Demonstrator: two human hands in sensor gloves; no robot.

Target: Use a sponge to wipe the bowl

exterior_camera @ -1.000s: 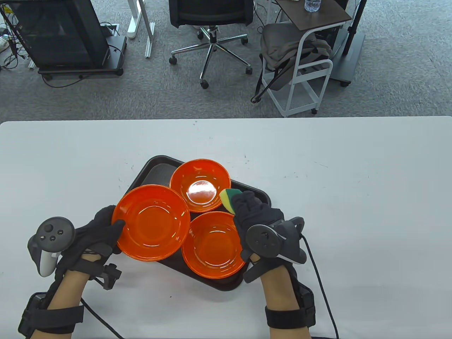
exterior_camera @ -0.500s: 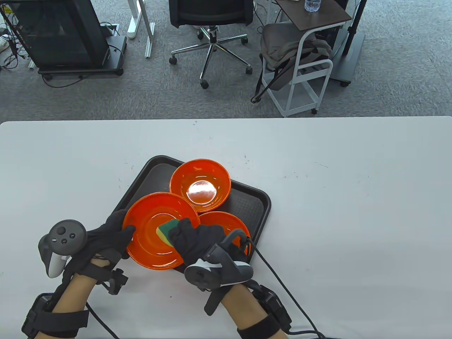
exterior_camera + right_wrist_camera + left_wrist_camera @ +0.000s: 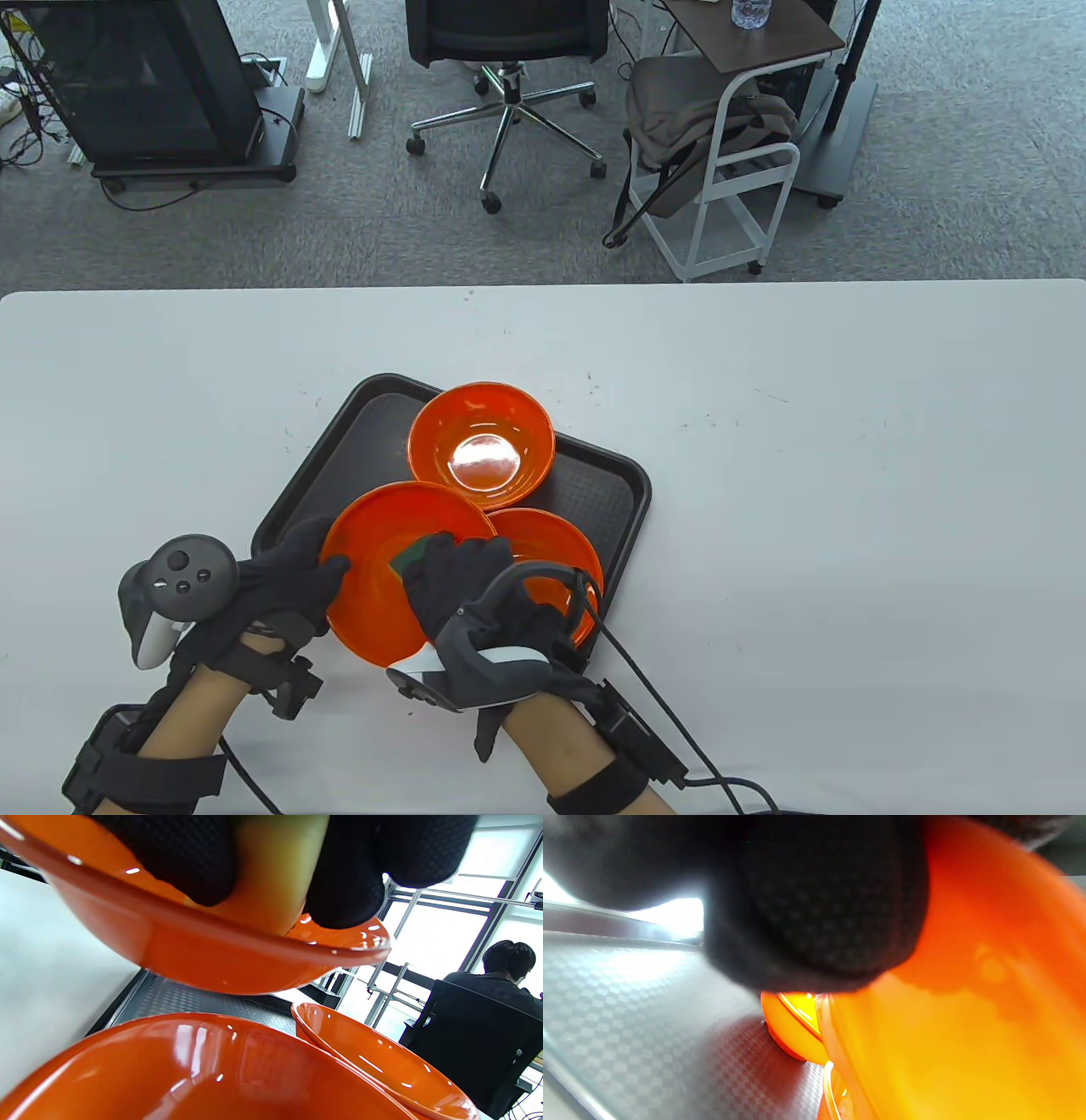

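Observation:
An orange bowl (image 3: 377,577) is held tilted above the near left of the black tray (image 3: 607,488). My left hand (image 3: 316,570) grips its left rim, thumb on the inside. The left wrist view shows a gloved finger (image 3: 814,908) against the bowl's underside (image 3: 967,1005). My right hand (image 3: 445,564) is inside the bowl, holding the sponge (image 3: 414,556) against its inner wall; only a green corner shows. In the right wrist view the yellow sponge (image 3: 275,870) sits between gloved fingers (image 3: 348,878) on the bowl's rim (image 3: 212,955).
Two more orange bowls lie on the tray: one at the far side (image 3: 481,446), one at the near right (image 3: 556,543), partly under my right hand. A glove cable (image 3: 662,696) trails right. A person (image 3: 488,993) sits in the background.
The right hand carried the sponge from the tray's right side into the bowl and now presses it deeper. The left hand shifted the bowl rightward and tilted it more.

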